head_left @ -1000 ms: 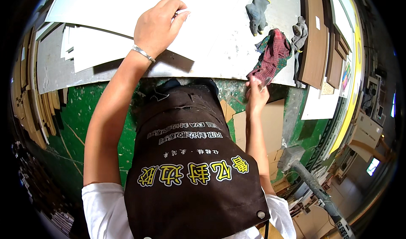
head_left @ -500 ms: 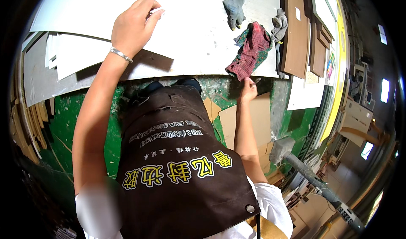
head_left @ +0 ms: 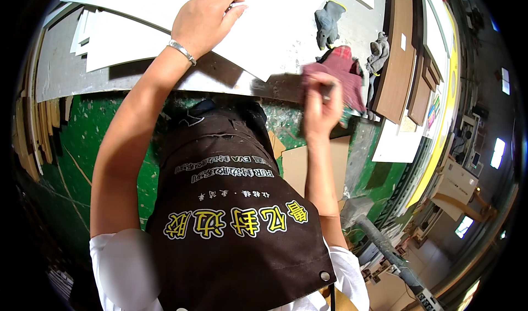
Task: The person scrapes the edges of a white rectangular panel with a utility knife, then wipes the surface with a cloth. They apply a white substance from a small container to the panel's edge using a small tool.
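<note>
My left hand is above the white panel, its thumb and fingers pinched on a small white piece too small to name. At the table's near edge my right hand, blurred by motion, grips the red checked cloth. A small dark thing shows between the right fingers; I cannot make out what it is. The cloth's near end is lifted toward my hand, and the rest hangs over the green patterned cloth beside it. A grey work glove lies just beyond, and another grey glove to the right.
Brown boards are stacked along the table's right side, with a white board near their front end. More white panels lie at the left. Cardboard rests on the green floor, near a grey post.
My right hand has drawn the red checked cloth up and to the left. My left hand, still pinching the white piece, appears farther right in the view, which has shifted slightly.
</note>
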Tool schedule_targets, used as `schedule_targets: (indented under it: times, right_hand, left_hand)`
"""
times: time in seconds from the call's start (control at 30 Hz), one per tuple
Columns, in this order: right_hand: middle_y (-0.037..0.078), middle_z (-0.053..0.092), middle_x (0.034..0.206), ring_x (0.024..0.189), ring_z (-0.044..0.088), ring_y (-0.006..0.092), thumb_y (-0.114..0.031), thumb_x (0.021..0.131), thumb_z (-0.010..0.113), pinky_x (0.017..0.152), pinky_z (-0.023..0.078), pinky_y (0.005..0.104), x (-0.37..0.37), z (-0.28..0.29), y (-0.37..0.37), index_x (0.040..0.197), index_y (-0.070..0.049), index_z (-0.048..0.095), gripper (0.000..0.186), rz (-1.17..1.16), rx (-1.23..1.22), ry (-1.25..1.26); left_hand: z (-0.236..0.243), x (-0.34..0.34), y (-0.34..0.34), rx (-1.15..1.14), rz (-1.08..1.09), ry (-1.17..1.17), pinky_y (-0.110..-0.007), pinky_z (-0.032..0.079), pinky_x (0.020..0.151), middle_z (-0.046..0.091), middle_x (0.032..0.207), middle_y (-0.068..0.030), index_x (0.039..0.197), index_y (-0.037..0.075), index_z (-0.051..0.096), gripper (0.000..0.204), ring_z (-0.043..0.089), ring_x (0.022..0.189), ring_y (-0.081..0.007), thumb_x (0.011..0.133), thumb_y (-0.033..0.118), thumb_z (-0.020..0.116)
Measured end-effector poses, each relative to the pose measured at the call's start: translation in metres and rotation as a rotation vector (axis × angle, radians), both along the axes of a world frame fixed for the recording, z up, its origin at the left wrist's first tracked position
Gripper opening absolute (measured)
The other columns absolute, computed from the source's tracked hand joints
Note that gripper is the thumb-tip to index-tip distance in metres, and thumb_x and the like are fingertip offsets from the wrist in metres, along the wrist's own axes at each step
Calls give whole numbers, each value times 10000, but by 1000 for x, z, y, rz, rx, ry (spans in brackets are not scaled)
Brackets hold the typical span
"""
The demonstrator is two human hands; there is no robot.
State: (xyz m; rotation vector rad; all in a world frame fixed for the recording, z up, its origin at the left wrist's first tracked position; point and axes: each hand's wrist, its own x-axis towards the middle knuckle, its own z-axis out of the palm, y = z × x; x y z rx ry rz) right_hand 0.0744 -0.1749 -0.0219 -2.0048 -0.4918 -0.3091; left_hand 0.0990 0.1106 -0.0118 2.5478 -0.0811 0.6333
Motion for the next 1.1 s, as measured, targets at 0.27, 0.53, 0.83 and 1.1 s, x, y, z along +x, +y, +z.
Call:
schedule_targets:
  times: [0.27, 0.53, 0.83, 1.1]
  right_hand:
    - [87, 617, 932, 786, 655, 258, 86, 697, 689, 652, 529, 343, -17, 20, 37, 1039, -91, 707, 385, 245, -406, -68]
    - [97, 604, 913, 739, 640, 285, 90, 680, 645, 616, 519, 375, -35, 22, 38, 1063, -101, 703, 432, 175, -415, -9]
    - [87, 607, 913, 742, 646, 276, 83, 668, 660, 621, 520, 374, -34, 20, 43, 1054, -115, 711, 437, 117, -429, -51]
    - [77, 606, 896, 737, 637, 269, 85, 671, 647, 610, 510, 378, -33, 21, 48, 1030, -114, 701, 414, 84, -458, -62]
  left_hand:
    - [0, 0, -1, -36, -7, -5, -338, 518, 652, 677, 913, -49, 981, 96, 670, 164, 659, 741, -257, 951, 255, 640]
    - [3, -3, -4, -5, -11, 51, -354, 519, 660, 674, 925, -52, 991, 100, 665, 162, 664, 759, -261, 949, 256, 647]
    - [1, -3, -3, -3, -14, 32, -353, 525, 677, 673, 931, -62, 1012, 91, 664, 170, 666, 780, -284, 948, 248, 649]
    - [3, -1, 1, 3, -7, 41, -346, 523, 663, 674, 928, -59, 1010, 99, 665, 173, 666, 768, -281, 950, 261, 645]
